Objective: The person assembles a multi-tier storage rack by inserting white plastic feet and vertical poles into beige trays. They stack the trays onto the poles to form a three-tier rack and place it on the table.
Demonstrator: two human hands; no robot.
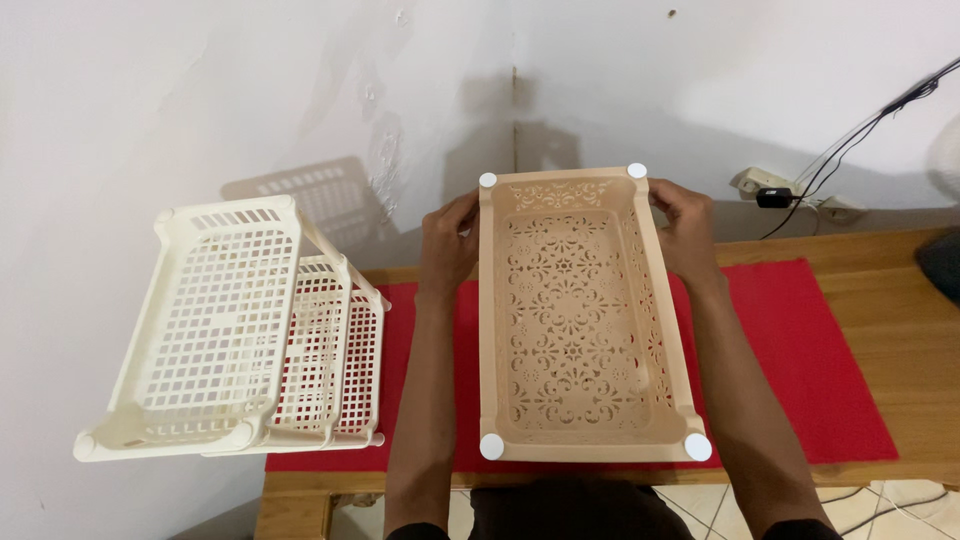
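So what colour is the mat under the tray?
Red flat mat, clearest in the head view.

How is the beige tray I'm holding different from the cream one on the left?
The beige tray has lacy floral cutouts; the cream tray has a plain square grid. The beige one is gripped by the left hand and right hand; the cream one is stacked on a rack. Both are rectangular plastic.

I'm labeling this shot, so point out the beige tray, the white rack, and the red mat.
beige tray (570,320): head view, on its patterned bottom panel.
white rack (215,320): head view, on the top shelf's grid.
red mat (800,350): head view, on the bare part right of the tray.
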